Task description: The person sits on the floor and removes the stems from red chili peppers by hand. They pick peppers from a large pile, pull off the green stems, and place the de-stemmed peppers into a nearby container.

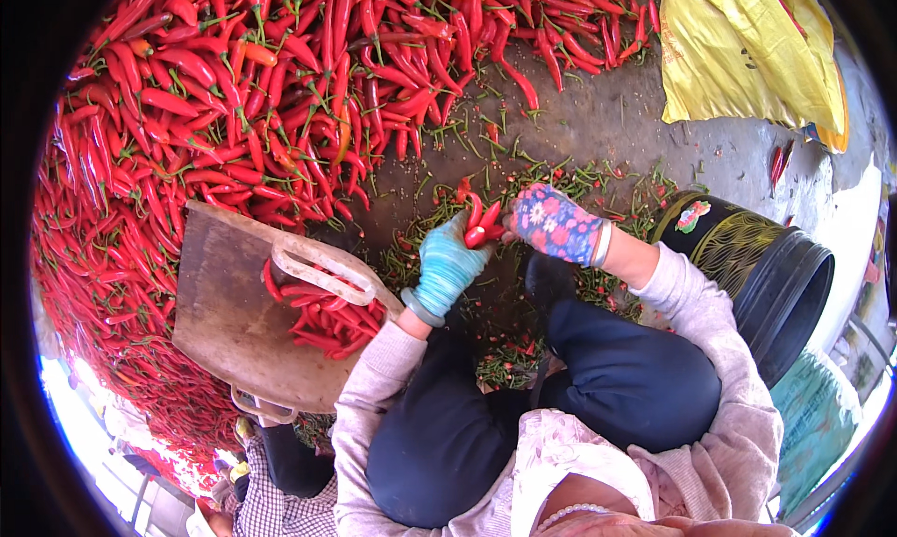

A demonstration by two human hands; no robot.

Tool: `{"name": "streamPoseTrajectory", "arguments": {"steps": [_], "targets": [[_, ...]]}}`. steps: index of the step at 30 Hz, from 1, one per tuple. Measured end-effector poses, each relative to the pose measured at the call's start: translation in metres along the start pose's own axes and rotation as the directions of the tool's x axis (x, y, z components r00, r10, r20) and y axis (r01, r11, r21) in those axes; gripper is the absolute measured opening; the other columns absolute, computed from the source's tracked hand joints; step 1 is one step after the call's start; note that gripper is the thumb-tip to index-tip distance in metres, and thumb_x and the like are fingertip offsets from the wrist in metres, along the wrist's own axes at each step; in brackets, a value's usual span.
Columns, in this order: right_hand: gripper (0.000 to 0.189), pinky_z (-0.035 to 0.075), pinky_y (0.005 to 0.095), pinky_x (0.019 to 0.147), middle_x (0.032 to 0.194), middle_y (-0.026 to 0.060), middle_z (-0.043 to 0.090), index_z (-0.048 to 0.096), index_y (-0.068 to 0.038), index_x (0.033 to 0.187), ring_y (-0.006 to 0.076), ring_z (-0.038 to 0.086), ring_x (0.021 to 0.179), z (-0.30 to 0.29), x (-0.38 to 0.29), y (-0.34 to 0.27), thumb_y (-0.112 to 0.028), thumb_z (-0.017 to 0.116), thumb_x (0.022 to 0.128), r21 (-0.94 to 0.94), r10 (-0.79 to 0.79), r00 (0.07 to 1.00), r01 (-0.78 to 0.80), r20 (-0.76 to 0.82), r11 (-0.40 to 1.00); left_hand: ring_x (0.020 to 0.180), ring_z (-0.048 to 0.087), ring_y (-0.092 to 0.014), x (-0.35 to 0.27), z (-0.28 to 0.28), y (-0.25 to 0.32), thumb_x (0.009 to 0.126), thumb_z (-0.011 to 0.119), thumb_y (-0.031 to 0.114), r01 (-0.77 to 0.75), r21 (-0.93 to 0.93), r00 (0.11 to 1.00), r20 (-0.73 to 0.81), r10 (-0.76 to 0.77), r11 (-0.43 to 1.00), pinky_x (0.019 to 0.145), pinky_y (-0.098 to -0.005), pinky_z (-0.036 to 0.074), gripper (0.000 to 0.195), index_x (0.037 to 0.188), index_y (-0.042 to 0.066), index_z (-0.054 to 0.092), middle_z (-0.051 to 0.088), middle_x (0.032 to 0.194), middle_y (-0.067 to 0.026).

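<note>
My left hand (452,260), in a light blue glove, is closed around several red chili peppers (483,227) in front of my knees. Just to its right, my right hand (557,222), in a flowered glove, has its fingertips at the peppers' ends; whether it grips one cannot be told. Beside my left arm, a worn plastic tub (231,285) with loop handles holds a heap of red peppers (336,320) without visible green stems. Cut green stems (511,365) with red bits litter the ground below and around my hands.
A huge pile of stemmed red chilies (231,103) spreads ahead and to the left. A yellow woven sack (743,54) lies at the upper right. On the right, a black patterned bucket (736,264) lies tipped beside my arm. A person in a checked garment (280,505) is at the lower left.
</note>
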State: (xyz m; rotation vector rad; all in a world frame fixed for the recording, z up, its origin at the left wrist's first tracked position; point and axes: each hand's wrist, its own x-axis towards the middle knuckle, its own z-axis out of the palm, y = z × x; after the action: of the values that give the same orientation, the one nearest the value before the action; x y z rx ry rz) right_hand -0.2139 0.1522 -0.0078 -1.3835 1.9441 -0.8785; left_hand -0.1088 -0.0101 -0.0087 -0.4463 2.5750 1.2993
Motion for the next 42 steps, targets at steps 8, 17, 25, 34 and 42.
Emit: {"name": "streamPoseTrajectory", "arguments": {"steps": [8, 17, 25, 34, 42], "targets": [[0.012, 0.044, 0.0352, 0.057, 0.070, 0.0102, 0.056, 0.059, -0.005, 0.076, 0.0262, 0.056, 0.067, 0.013, 0.010, -0.008, -0.013, 0.051, 0.072, 0.171, 0.097, 0.953, -0.049, -0.288, 0.984, 0.070, 0.060, -0.026, 0.009, 0.004, -0.002, 0.056, 0.071, 0.025, 0.170, -0.301, 0.984, 0.108, -0.143, 0.938, 0.064, -0.0313, 0.046, 0.054, 0.100, -0.001, 0.054, 0.060, 0.076, -0.0157], [0.033, 0.043, 0.0282, 0.060, 0.080, 0.0021, 0.059, 0.055, -0.007, 0.103, 0.0161, 0.054, 0.068, 0.022, -0.014, 0.021, -0.032, 0.054, 0.082, 0.896, 0.754, 0.627, -0.427, 0.196, 0.122, 0.051, 0.050, -0.015, -0.014, -0.013, 0.024, 0.072, 0.058, 0.015, 0.634, -0.772, 0.753, 0.604, -0.263, 0.043, 0.045, -0.0248, 0.040, 0.017, 0.084, 0.004, 0.052, 0.054, 0.065, -0.0066], [0.016, 0.043, 0.0271, 0.069, 0.088, 0.0039, 0.058, 0.057, -0.005, 0.090, 0.0166, 0.054, 0.079, 0.009, -0.005, -0.032, -0.018, 0.051, 0.084, 0.621, 0.376, 0.900, -0.168, -0.220, 0.766, 0.040, 0.043, -0.014, -0.023, -0.002, 0.021, 0.077, 0.049, 0.026, 0.749, -0.457, 0.632, 0.709, 0.312, -0.480, 0.037, -0.0254, 0.034, 0.026, 0.088, 0.002, 0.049, 0.047, 0.057, -0.0054], [0.025, 0.034, 0.0210, 0.047, 0.063, -0.0020, 0.050, 0.053, -0.006, 0.077, 0.0071, 0.045, 0.055, 0.023, 0.003, -0.025, -0.030, 0.051, 0.084, 0.951, 0.740, 0.637, -0.307, 0.217, -0.015, 0.036, 0.039, -0.015, -0.024, 0.004, 0.018, 0.077, 0.049, 0.023, 0.728, -0.564, 0.663, 0.725, 0.189, -0.390, 0.036, -0.0261, 0.032, 0.023, 0.086, 0.002, 0.050, 0.043, 0.051, -0.0050], [0.020, 0.046, 0.0320, 0.058, 0.077, 0.0092, 0.057, 0.059, -0.009, 0.089, 0.0233, 0.057, 0.068, 0.010, -0.005, 0.004, -0.014, 0.043, 0.077, -0.361, 0.160, 0.969, -0.219, -0.186, 0.907, 0.064, 0.047, -0.007, -0.019, -0.024, 0.048, 0.063, 0.068, 0.012, 0.383, -0.507, 0.886, 0.437, -0.153, 0.772, 0.060, -0.0220, 0.042, 0.029, 0.086, 0.000, 0.055, 0.053, 0.071, -0.0009]]}}
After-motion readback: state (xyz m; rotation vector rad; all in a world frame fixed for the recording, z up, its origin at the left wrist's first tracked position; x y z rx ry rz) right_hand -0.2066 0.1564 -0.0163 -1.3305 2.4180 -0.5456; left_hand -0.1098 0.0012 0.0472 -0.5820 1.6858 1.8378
